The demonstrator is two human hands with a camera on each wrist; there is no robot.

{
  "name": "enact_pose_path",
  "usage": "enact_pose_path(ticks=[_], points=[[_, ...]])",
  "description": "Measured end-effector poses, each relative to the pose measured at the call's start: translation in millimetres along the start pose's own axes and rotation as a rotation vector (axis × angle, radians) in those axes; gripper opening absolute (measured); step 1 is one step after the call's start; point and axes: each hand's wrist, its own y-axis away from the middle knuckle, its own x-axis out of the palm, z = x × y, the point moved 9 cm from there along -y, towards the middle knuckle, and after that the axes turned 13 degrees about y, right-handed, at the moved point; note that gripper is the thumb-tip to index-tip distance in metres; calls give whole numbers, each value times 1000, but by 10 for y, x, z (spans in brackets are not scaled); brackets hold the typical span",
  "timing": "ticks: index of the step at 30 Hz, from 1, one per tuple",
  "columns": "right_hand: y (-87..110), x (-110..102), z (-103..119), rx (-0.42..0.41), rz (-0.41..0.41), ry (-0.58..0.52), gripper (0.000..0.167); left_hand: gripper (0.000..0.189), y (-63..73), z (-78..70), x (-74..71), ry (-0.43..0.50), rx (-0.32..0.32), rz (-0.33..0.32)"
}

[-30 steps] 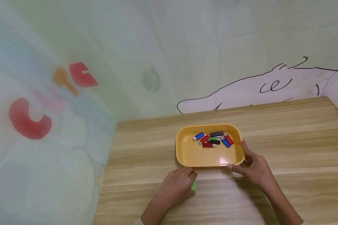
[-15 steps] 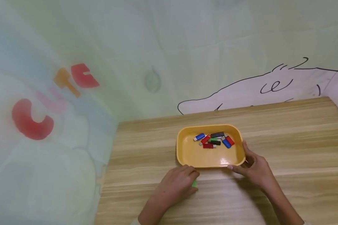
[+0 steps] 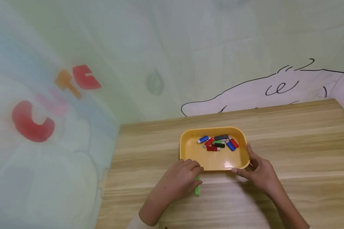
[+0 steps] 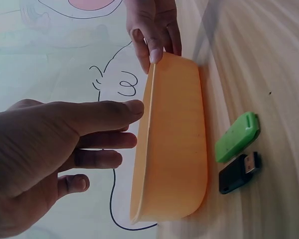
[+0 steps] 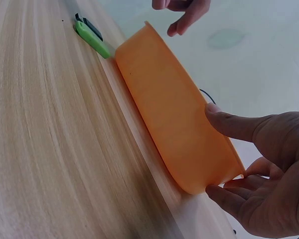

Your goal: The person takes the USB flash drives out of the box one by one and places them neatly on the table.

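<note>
A yellow plastic tray (image 3: 190, 156) sits on the wooden table, with several red, blue, green and black USB sticks (image 3: 218, 145) gathered toward its far side. My right hand (image 3: 262, 173) holds its near right corner, thumb at the rim and fingers around the end wall. Above the near left rim hovers my left hand (image 3: 175, 181), its fingers loosely bent and nothing between them, as the left wrist view (image 4: 50, 144) shows. Beneath it, in front of the tray, a green USB stick (image 4: 237, 136) and a black USB stick (image 4: 238, 173) lie side by side on the table; the head view hides the black one.
The wood-grain table (image 3: 298, 136) extends to both sides of the tray. A printed cloth (image 3: 189, 57) with coloured shapes and a line drawing hangs behind and to the left of the table.
My left hand has moved from the green USB stick up and forward to the tray's rim, uncovering more of the stick. My right hand and the tray have stayed put.
</note>
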Motion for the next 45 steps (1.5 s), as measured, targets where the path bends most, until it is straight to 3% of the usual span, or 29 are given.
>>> enact_pose_path(ticks=[9,33,45], points=[[-18,-4,29,-18,-8,-17,113,39,-114,133,-59,-14,-6,-16],[4,-25,-1,-18,-12,-34,113,35,-447,469,-74,-63,-75,41],[10,-25,34,-29,-18,-43,113,35,-628,610,55,-59,-89,80]])
